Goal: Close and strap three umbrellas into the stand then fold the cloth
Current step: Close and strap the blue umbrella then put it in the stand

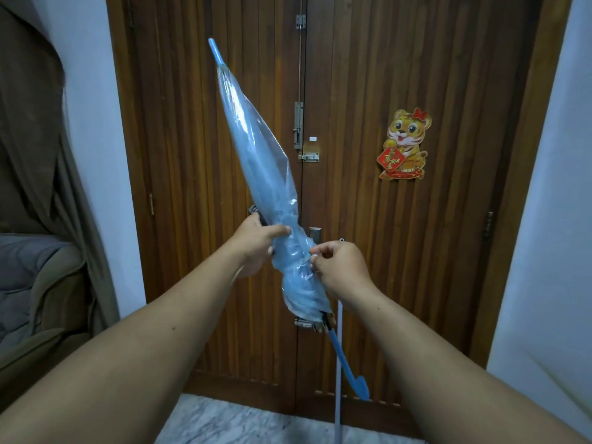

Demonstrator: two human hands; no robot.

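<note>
So I'm standing right in front of the wooden door (352, 155) with the tiger sticker (405, 145) on it, and I'm holding one blue see-through umbrella (256, 155) up in the air between me and the door. It's tilting, tip (215, 51) pointing up and to the left, hooked handle (355, 379) hanging down toward the floor (240, 424) on the right. No stand or cloth showing from where I'm looking, so I'm guessing this is just the strapping part for this one.

My left hand (256, 245) is gripping around the bunched canopy just above the waist, thumb lying across the front. My right hand (339, 270) is pinching at the gathered plastic right beside it, fingertips (315, 251) closed on what I think is the strap, though honestly it's too small and see-through to tell for sure.

How I'm thinking about doing this well: the plastic up top is ballooning out loosely on the right side, so I'm wanting to keep the left hand squeezing and twisting the folds in one direction while the right is pulling the strap snug around. If I'm letting the left grip go slack, the folds are probably springing back out and the strap is ending up over a lumpy bundle. Also there's a thin pale rod (339, 363) leaning by the door just behind the handle, so I'm minding not to knock that.
</note>
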